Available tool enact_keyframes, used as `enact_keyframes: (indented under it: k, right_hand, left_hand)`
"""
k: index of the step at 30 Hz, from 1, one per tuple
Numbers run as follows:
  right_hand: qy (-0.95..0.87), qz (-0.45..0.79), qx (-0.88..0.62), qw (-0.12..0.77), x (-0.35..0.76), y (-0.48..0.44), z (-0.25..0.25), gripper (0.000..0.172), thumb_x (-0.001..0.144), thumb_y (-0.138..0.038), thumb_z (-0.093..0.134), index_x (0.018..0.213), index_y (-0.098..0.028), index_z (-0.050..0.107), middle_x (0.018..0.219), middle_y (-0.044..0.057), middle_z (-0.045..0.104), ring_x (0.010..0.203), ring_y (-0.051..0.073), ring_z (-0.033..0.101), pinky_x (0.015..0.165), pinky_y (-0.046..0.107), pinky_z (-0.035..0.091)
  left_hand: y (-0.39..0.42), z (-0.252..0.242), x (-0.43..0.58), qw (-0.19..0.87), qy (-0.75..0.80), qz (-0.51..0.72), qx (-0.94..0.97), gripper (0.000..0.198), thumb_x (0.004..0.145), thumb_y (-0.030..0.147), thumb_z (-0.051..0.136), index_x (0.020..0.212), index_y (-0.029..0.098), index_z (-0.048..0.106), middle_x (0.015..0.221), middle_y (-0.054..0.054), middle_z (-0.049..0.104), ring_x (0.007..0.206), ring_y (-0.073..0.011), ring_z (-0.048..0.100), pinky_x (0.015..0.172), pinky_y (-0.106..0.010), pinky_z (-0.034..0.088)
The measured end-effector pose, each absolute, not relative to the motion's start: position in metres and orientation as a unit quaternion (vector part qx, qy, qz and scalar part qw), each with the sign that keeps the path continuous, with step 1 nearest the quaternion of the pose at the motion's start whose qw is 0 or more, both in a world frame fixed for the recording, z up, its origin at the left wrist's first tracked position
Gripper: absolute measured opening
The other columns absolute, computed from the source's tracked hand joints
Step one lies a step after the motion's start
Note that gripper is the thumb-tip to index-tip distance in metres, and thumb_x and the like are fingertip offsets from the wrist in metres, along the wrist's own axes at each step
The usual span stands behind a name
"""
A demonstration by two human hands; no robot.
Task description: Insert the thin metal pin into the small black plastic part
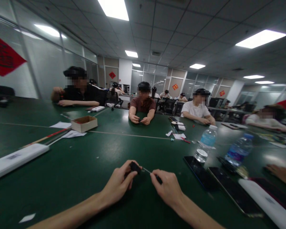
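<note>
Left hand (117, 184) fingers closed on small black part (134, 167), right hand (168, 190) fingers pinching dark end of thin metal pin (146, 170), tip kept aimed at the part, both hands close together over green table (62, 190), phones (200, 173) and water bottles (207, 140) off to the right

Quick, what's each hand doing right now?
Left hand: closed, holding a small black object.
Right hand: closed, holding a small tool with a thin metal shaft.
</note>
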State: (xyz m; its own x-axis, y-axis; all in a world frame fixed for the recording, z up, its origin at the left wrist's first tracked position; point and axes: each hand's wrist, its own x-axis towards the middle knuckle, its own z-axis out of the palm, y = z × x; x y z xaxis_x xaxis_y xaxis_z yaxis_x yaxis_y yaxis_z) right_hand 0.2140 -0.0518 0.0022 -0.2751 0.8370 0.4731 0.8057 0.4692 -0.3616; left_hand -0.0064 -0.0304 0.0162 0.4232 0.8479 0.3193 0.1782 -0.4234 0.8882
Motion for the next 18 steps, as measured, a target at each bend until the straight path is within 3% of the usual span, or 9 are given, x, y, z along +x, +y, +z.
enact_keyframes:
  k: [9, 18]
  right_hand:
    - [-0.795, 0.024, -0.516, 0.317, 0.2139, -0.0519, 0.0015, 0.021, 0.094, -0.029, 0.042, 0.089, -0.022, 0.062, 0.076, 0.000, 0.064, 0.066, 0.013, 0.060, 0.066, 0.023, 0.041]
    - [-0.797, 0.023, -0.511, 0.321, 0.2140, -0.0535, 0.0027, 0.023, 0.094, -0.029, 0.041, 0.090, -0.022, 0.062, 0.076, 0.001, 0.065, 0.066, 0.013, 0.060, 0.067, 0.023, 0.042]
  left_hand:
    - [-0.0316, 0.0194, -0.0067, 0.419, 0.344, 0.406, 0.736, 0.021, 0.092, 0.035, 0.042, 0.105, 0.020, 0.050, 0.076, -0.002, 0.063, 0.048, -0.0091, 0.049, 0.047, -0.020, 0.039]
    - [-0.0299, 0.0191, -0.0072, 0.445, 0.340, 0.414, 0.717, 0.022, 0.091, 0.036, 0.043, 0.104, 0.019, 0.050, 0.093, -0.006, 0.063, 0.048, -0.0077, 0.051, 0.045, -0.020, 0.040]
